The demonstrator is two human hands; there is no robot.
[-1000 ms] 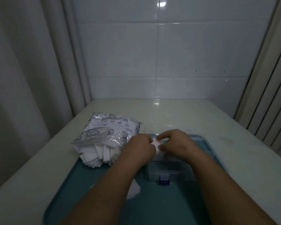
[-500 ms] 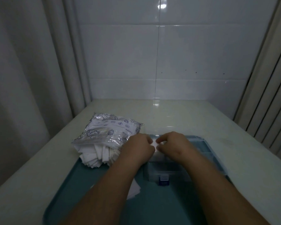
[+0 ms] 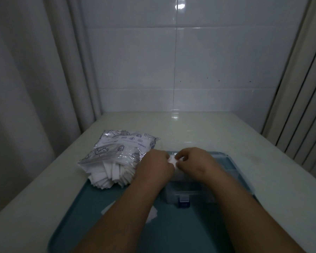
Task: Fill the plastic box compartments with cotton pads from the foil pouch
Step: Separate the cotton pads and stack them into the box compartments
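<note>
Head view. Both hands meet over the far part of the clear plastic compartment box (image 3: pixel 190 195), which stands on the teal plastic tray (image 3: pixel 91 223) near the tray's far right corner, its blue latch (image 3: pixel 183 202) facing the person. The left hand (image 3: pixel 153 166), fingers curled, and the right hand (image 3: pixel 196 161), thumb and forefinger pinched, grip a small white cotton pad (image 3: pixel 172 160) between them, one at each side of it. The pad hangs directly over the box, just above its far-left area; which compartment lies beneath is hidden by the hands. The box's long axis runs left to right along the tray, so the judged next move is a short drop straight down, with either hand equally near. The silver printed foil pouch (image 3: pixel 124 146) lies on the pale counter (image 3: pixel 217 132) at the tray's far left corner, just beside the left hand, its open mouth toward the person and a fan of white cotton pads (image 3: pixel 108 177) spilling from it onto the tray; the left hand is the nearer one for the next refill. A loose white pad (image 3: pixel 152 215) lies on the tray under the left forearm
</note>
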